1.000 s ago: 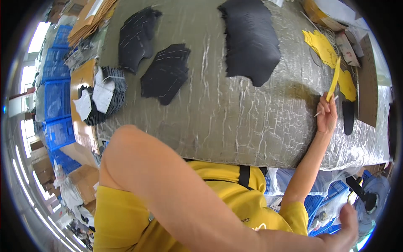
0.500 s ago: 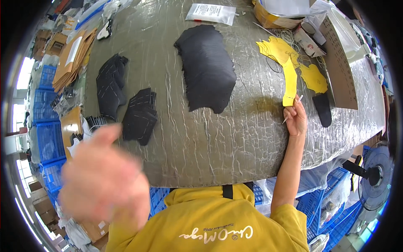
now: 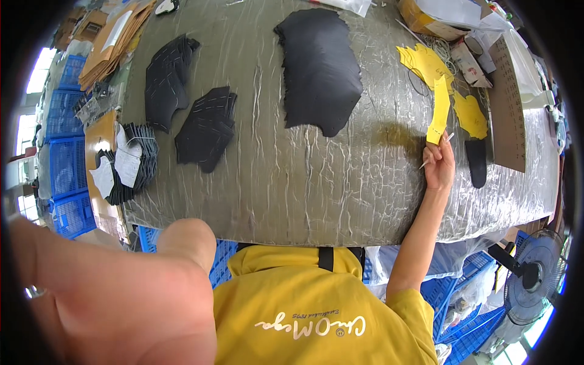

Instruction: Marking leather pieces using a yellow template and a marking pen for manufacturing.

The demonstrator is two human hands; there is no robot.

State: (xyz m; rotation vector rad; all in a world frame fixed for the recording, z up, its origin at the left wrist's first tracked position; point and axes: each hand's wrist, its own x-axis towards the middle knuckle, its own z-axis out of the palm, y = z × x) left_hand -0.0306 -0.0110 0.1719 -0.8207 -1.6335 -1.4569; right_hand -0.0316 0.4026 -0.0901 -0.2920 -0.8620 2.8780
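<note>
Head view: right hand (image 3: pixel 439 165) grips yellow pattern piece (image 3: pixel 439 111) and pen (image 3: pixel 434 153); left hand (image 3: pixel 103 298) blurred, grip unclear.

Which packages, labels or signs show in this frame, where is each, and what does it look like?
Clear plastic bag: top edge of the table, flat, whitish.
Cardboard box: top right, brown, white papers on it.
White tags: on the black stack at the left edge, irregular paper slips.
Brown envelopes: top left, fanned pile.
Yellow template: long yellow card held up by the right hand.
No screens visible.
</note>
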